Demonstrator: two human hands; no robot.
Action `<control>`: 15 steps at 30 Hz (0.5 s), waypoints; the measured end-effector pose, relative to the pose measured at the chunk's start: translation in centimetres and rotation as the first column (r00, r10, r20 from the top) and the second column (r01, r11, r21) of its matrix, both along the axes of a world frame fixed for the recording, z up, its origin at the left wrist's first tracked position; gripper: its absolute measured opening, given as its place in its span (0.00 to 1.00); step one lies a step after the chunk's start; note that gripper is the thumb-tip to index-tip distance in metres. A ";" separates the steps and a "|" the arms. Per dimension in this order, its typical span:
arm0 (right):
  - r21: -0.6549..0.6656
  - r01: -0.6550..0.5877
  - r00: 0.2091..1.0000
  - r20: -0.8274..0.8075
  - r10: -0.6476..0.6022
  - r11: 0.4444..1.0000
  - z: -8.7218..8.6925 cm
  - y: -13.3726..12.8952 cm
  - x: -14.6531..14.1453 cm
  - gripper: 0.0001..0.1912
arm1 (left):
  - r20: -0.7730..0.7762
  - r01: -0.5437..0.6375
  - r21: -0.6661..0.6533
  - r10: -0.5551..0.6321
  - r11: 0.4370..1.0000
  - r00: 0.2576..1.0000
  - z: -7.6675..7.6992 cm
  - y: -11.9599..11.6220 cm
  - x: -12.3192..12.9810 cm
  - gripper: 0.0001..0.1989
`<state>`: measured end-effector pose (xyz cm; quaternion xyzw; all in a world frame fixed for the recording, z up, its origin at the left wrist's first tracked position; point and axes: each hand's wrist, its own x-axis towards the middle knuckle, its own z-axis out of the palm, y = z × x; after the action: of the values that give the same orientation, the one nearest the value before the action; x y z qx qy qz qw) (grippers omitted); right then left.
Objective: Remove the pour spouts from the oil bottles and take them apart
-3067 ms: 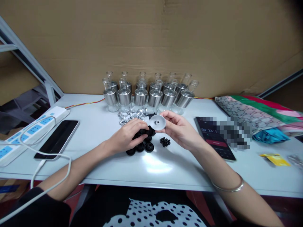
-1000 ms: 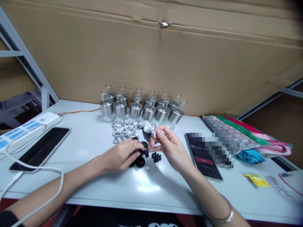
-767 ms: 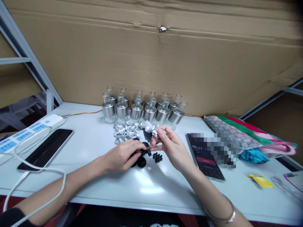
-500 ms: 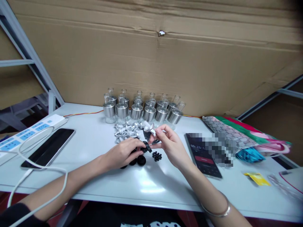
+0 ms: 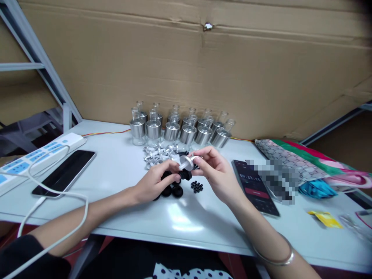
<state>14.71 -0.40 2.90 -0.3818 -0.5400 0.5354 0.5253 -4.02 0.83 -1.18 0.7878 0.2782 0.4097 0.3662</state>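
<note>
My right hand (image 5: 216, 176) pinches a silver disc-shaped spout piece (image 5: 188, 162) with a pale stem, which points down and left. Close below it, my left hand (image 5: 155, 180) grips a ribbed black part (image 5: 186, 175) between thumb and fingers. Whether the two pieces touch I cannot tell. Under and beside my left hand lie several round black caps (image 5: 177, 190), partly hidden by it. A cluster of small black rings (image 5: 197, 186) lies below my right fingers. Behind the hands is a pile of silver and white spout pieces (image 5: 157, 152).
Glass bottles with steel sleeves (image 5: 171, 132) stand in two rows at the back, against cardboard (image 5: 130, 58). A phone (image 5: 65, 172), white cable and power strip (image 5: 37, 161) are at left. To the right lie a phone with a timer (image 5: 255, 190), a yellow packet (image 5: 325, 219) and a bag.
My right hand has turned the silver spout piece, so its stem now points toward my left hand. The two hands' pieces are closer together. The whole view has shifted slightly.
</note>
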 end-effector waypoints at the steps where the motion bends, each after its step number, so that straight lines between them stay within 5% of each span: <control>1: 0.013 0.005 1.000 0.007 -0.005 1.000 0.1 -0.1 0.0 0.13 | 0.037 0.026 -0.078 -0.024 0.997 0.999 0.0 -0.1 0.1 0.05; 6: 0.097 0.037 0.999 0.020 -0.039 0.995 0.1 -0.1 0.1 0.11 | 0.177 0.099 -0.278 -0.050 0.956 0.983 0.1 -0.4 0.5 0.07; 15: 0.176 0.117 0.992 0.021 -0.122 0.977 -0.2 -0.4 -0.1 0.08 | 0.275 0.102 -0.340 -0.005 0.935 0.962 0.6 -0.1 0.6 0.06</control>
<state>14.58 -0.81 2.68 -0.3747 -0.5693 0.4473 0.5792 -3.43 0.71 -0.53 0.6541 0.2727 0.4466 0.5463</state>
